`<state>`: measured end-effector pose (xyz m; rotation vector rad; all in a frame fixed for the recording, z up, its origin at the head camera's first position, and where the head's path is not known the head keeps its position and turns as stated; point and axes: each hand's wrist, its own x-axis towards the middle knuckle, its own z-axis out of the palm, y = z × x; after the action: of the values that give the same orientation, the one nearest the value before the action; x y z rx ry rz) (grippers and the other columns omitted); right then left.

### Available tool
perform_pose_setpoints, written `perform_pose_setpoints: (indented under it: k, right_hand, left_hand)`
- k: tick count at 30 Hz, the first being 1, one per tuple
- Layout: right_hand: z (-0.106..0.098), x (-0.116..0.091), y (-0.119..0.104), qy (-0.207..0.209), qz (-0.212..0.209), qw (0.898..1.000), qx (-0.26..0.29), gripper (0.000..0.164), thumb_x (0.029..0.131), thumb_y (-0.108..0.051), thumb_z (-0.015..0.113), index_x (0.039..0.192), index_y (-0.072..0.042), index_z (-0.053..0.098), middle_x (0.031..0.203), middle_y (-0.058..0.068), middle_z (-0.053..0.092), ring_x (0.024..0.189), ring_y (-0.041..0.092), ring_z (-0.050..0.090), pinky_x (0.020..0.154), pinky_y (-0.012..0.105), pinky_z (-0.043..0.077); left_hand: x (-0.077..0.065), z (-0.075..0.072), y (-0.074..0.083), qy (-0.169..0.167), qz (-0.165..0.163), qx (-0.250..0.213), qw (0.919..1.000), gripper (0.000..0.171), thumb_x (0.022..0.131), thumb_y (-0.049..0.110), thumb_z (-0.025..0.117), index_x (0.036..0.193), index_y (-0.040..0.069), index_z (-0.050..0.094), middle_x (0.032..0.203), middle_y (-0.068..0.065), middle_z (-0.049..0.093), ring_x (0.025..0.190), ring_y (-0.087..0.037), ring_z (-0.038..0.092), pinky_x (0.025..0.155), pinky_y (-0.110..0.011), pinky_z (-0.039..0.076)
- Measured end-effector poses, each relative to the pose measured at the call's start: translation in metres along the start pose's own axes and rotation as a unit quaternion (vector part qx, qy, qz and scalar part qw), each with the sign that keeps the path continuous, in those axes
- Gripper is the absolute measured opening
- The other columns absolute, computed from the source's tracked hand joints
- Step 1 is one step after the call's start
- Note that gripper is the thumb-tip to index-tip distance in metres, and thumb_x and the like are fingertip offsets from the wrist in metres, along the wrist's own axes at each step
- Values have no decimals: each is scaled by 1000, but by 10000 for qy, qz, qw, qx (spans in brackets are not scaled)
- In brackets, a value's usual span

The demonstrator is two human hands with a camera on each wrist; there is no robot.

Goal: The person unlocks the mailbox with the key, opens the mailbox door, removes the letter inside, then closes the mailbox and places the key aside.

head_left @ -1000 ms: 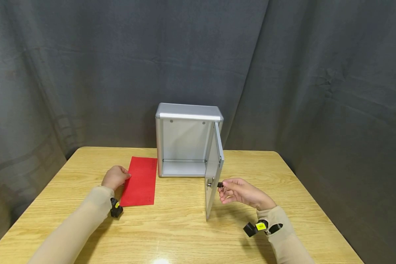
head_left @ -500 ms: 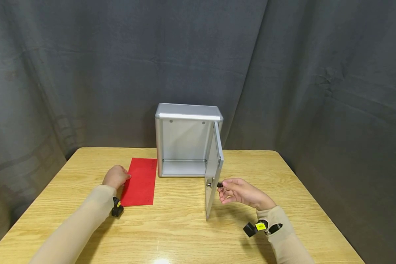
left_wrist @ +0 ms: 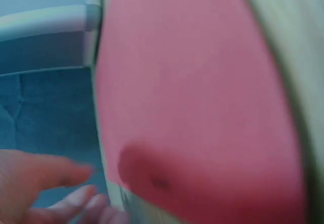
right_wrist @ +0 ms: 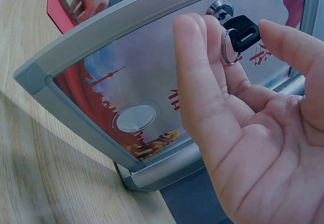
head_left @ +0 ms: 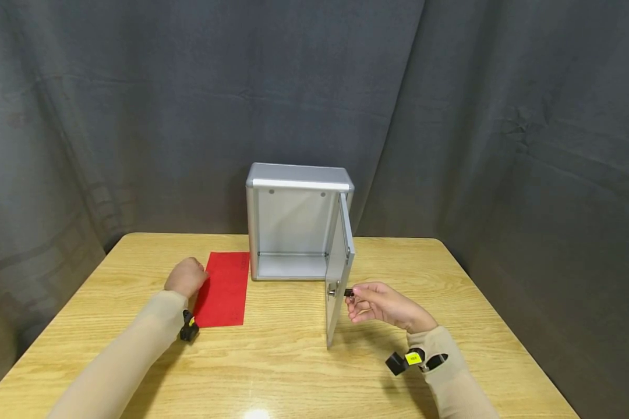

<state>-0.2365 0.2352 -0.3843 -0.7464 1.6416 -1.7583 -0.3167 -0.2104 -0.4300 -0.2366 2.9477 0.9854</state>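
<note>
My right hand [head_left: 390,305] holds a black-headed key [right_wrist: 245,34] between thumb and fingers. The key sits in the round lock [right_wrist: 220,8] of a metal box's door [head_left: 342,267], and a key ring [right_wrist: 230,46] hangs from it. That door stands swung outward, with a printed picture on its outer face. My left hand [head_left: 186,277] is at the left edge of a flat red sheet [head_left: 224,291]. In the left wrist view its thumb and fingers [left_wrist: 55,176] are apart, with nothing between them, and its shadow falls on the sheet.
The silver-framed box [head_left: 300,173] stands at the back of the wooden table [head_left: 288,372], its white interior showing. Just left of the box lies the red sheet. A grey curtain [head_left: 188,116] hangs behind and along both sides.
My left hand has shifted slightly right and loosened from the edge of the red sheet, which moved down a little. The right hand stays at the key, and the door is unmoved.
</note>
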Motion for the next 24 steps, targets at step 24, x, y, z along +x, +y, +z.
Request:
perform_pose_setpoints:
  k: [24]
  right_hand:
    - [2,2,-3,-10,109,9999,18,26,106,-21,38,105,-5,59,95,-1,66,88,10,67,85,30,56]
  left_hand:
    - [-1,44,56,-350,1643,-3450,9235,39,99,24,57,128,0,47,122,-17,53,107,-26,53,94,-28,52]
